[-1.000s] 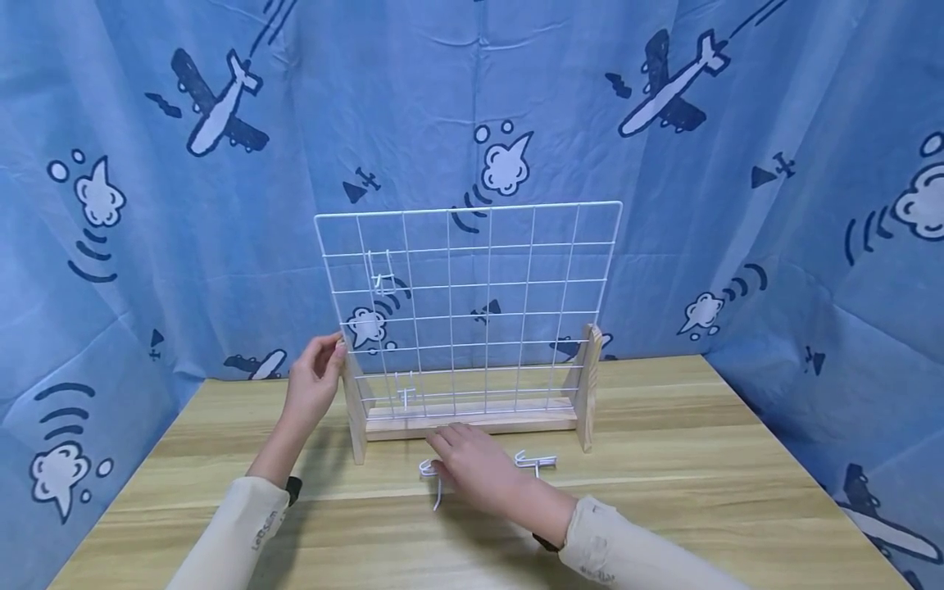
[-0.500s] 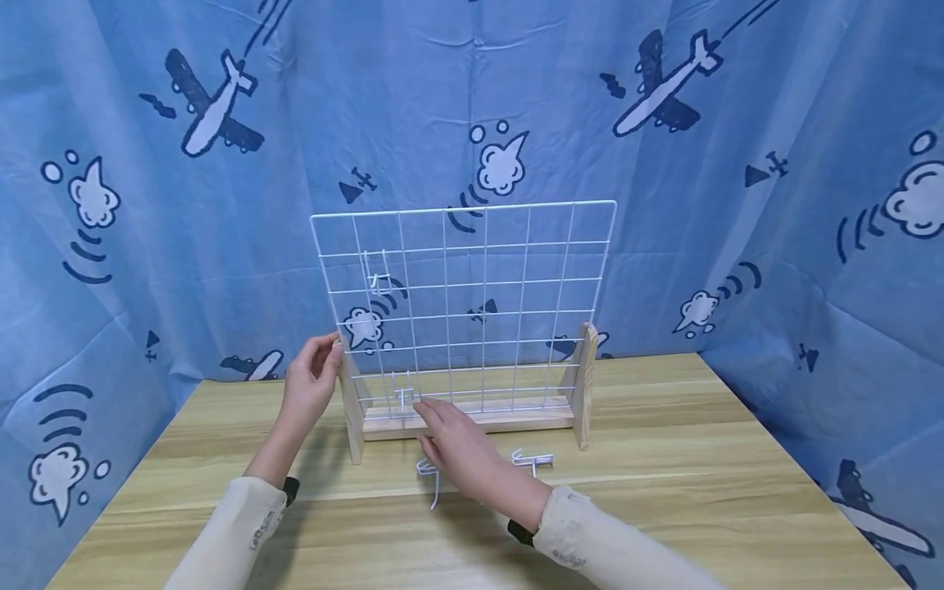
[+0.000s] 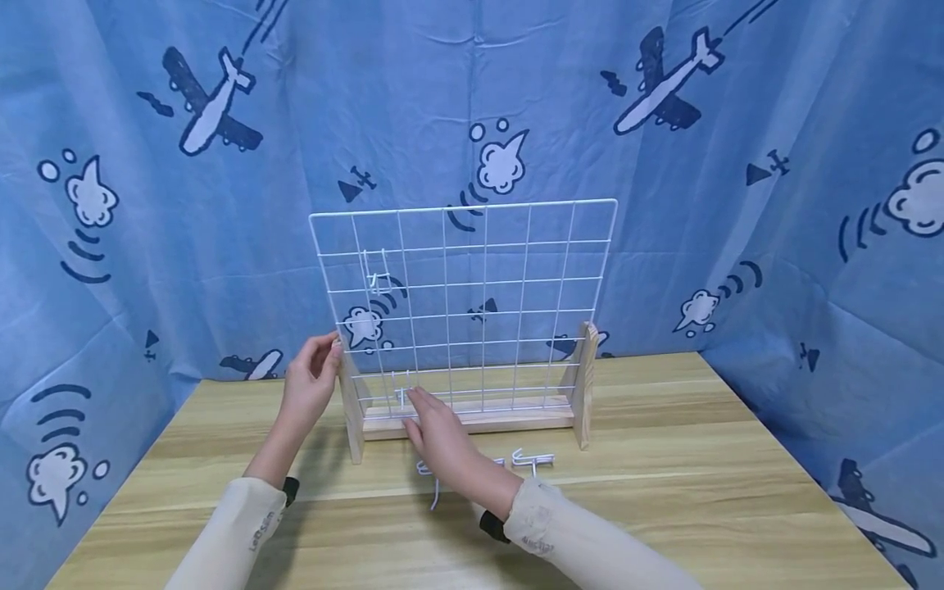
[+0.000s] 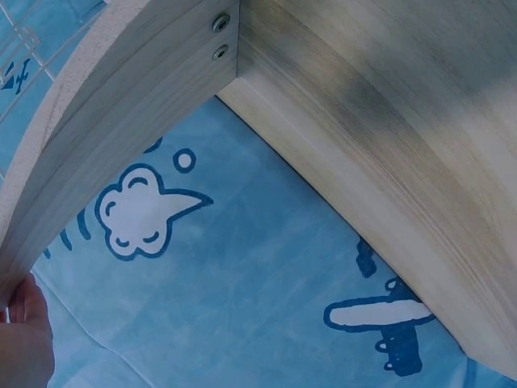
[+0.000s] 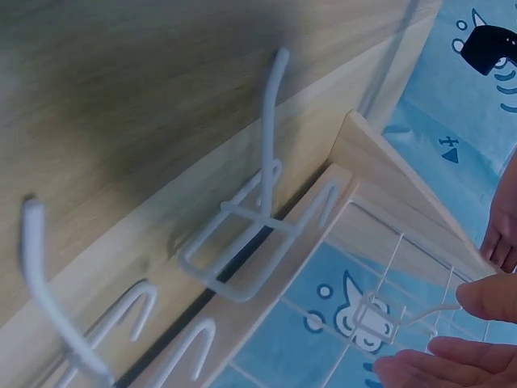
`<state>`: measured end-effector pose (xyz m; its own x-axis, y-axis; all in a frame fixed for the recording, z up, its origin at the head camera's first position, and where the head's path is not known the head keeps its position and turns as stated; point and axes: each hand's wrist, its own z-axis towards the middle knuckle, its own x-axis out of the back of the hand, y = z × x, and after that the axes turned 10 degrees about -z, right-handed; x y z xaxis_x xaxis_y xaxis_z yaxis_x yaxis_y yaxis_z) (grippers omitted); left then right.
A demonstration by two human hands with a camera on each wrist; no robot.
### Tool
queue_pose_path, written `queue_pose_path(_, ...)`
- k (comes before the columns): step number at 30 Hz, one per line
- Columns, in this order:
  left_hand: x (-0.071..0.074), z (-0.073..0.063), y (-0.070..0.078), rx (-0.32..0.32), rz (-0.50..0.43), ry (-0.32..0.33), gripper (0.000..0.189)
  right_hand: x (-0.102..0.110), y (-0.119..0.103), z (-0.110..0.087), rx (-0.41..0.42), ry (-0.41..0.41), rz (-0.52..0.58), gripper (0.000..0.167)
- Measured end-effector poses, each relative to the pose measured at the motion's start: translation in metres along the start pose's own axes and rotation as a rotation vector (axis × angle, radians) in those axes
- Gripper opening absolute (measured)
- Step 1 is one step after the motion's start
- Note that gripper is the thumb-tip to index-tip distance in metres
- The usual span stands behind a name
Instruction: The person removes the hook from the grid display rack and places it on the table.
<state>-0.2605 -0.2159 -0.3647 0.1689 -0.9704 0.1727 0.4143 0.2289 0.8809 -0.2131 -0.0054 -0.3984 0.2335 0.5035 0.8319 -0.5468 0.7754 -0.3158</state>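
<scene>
A white wire grid panel (image 3: 465, 208) stands upright in a wooden stand (image 3: 583, 393). My left hand (image 3: 308, 381) holds the top of the stand's left upright; its fingertips (image 4: 31, 303) show at the wood's edge in the left wrist view. One white wire hook (image 3: 378, 283) hangs high on the grid's left side. Lower down hangs another hook (image 3: 401, 397), its prong (image 5: 432, 314) pointing out towards my right thumb (image 5: 489, 297). My right hand (image 3: 446, 442) is beside this lower hook, fingers extended; whether it touches the prong is unclear.
More white hooks lie on the wooden table (image 3: 664, 475) before the stand: one on the left (image 3: 433, 483), partly behind my right hand, and one further right (image 3: 534, 460). A blue patterned curtain (image 3: 472, 98) surrounds the table's back and sides.
My right hand has moved left and up from above the table hooks to the lower hook on the grid. The left hand keeps its hold on the upright.
</scene>
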Motion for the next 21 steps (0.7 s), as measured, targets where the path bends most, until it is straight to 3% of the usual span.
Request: queue_pose_path(21,0.001,0.0,-0.003,-0.02,-0.012,0.005,0.035,-0.017,-0.006,0.014,-0.041,0.072,0.002,0.036)
